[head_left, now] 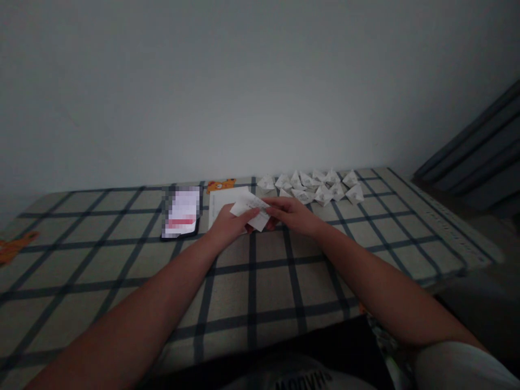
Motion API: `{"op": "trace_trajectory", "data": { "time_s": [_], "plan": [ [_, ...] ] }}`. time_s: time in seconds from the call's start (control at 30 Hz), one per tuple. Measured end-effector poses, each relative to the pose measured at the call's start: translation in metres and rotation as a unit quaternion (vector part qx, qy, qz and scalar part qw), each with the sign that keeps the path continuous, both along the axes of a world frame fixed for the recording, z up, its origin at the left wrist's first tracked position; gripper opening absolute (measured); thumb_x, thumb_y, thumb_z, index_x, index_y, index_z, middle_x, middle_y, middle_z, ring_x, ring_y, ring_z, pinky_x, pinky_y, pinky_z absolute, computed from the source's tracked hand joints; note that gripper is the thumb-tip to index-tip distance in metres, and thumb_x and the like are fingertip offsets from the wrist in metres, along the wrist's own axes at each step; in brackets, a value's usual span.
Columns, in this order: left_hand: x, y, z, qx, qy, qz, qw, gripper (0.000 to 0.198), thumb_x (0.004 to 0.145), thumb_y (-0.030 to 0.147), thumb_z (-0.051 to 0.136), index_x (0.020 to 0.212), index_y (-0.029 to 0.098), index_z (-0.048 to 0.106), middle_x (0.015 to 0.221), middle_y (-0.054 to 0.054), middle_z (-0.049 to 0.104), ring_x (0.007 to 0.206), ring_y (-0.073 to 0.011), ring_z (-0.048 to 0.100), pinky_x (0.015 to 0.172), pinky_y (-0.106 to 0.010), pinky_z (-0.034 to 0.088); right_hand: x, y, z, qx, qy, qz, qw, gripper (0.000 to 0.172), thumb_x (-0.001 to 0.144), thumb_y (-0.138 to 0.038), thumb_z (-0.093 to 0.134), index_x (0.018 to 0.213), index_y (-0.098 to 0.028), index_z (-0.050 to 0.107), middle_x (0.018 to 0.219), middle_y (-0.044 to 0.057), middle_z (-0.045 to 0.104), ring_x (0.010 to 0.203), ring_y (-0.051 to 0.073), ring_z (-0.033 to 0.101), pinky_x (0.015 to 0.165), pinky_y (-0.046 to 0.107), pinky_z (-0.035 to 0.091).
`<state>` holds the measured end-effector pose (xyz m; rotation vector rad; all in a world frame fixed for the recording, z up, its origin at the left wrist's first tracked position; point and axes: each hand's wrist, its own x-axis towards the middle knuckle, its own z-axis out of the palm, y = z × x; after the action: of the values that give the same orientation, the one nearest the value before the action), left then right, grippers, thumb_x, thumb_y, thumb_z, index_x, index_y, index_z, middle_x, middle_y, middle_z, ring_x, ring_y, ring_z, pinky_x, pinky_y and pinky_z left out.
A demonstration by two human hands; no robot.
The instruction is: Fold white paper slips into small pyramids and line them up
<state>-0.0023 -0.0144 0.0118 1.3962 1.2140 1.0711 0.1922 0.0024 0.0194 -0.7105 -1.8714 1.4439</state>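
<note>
Pinching slip well inside tablecloth edges

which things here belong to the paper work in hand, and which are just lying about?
In the job: paper slip, pinched between left hand and right hand; white sheet under it; folded paper pieces bunched near the wall.
Lying about: phone, left of the sheet; checked cloth covering the table.
</note>
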Motion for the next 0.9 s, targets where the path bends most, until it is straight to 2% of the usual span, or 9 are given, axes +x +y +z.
{"op": "trace_trajectory", "data": {
  "time_s": [0.13,0.23,0.33,0.47,0.7,0.9],
  "plan": [
    [0.0000,-0.0014,0.0023,0.032,0.016,0.030,0.999,0.039,0.071,0.049,0.069,0.082,0.013,0.066,0.073,-0.007,0.070,0.062,-0.0178,0.064,0.056,-0.027,0.051,-0.0012,-0.0003,-0.0017,-0.004,-0.011,0.000,1.000,0.047,0.088,-0.037,0.056,0.131,-0.019,0.052,0.080,0.000,0.066,0.066,0.009,0.060,0.064,0.022,0.052],
    [-0.0013,-0.0024,0.0042,0.045,0.034,0.021,0.998,0.038,0.072,0.050,0.067,0.079,0.013,0.066,0.070,-0.007,0.069,0.060,-0.0171,0.063,0.054,-0.026,0.049,-0.0033,-0.0019,-0.0023,-0.006,-0.010,-0.021,1.000,0.045,0.086,-0.036,0.058,0.128,-0.020,0.054,0.081,0.000,0.066,0.067,0.009,0.060,0.064,0.023,0.052],
    [-0.0022,-0.0026,0.0048,0.055,0.069,0.001,0.996,0.037,0.072,0.050,0.067,0.076,0.013,0.068,0.069,-0.006,0.068,0.060,-0.0165,0.061,0.053,-0.025,0.046,-0.0046,-0.0025,-0.0029,0.006,-0.011,-0.042,0.999,0.033,0.085,-0.037,0.058,0.110,-0.016,0.063,0.087,0.003,0.066,0.072,0.011,0.061,0.065,0.024,0.052],
    [-0.0018,-0.0014,0.0029,0.053,0.101,-0.008,0.993,0.039,0.072,0.051,0.067,0.077,0.013,0.069,0.070,-0.007,0.069,0.061,-0.0176,0.062,0.053,-0.025,0.045,-0.0032,-0.0018,-0.0025,0.023,-0.036,-0.052,0.998,0.023,0.086,-0.036,0.057,0.092,-0.015,0.064,0.079,0.002,0.064,0.068,0.011,0.059,0.062,0.023,0.050],
    [-0.0018,0.0007,0.0015,0.051,0.076,-0.013,0.996,0.040,0.072,0.052,0.067,0.083,0.014,0.066,0.071,-0.006,0.069,0.060,-0.0171,0.062,0.051,-0.024,0.044,-0.0017,-0.0021,0.0002,0.000,-0.038,-0.071,0.997,0.015,0.084,-0.029,0.058,0.082,-0.014,0.059,0.070,0.000,0.060,0.062,0.011,0.057,0.059,0.025,0.047],
    [-0.0057,0.0022,0.0018,0.072,0.135,-0.059,0.986,0.039,0.075,0.053,0.064,0.083,0.015,0.066,0.071,-0.005,0.067,0.061,-0.0158,0.060,0.052,-0.024,0.044,-0.0041,-0.0009,-0.0020,0.019,-0.005,-0.075,0.997,0.014,0.080,-0.028,0.060,0.086,-0.016,0.057,0.070,-0.002,0.058,0.062,0.009,0.054,0.057,0.022,0.042]
  ]
}}
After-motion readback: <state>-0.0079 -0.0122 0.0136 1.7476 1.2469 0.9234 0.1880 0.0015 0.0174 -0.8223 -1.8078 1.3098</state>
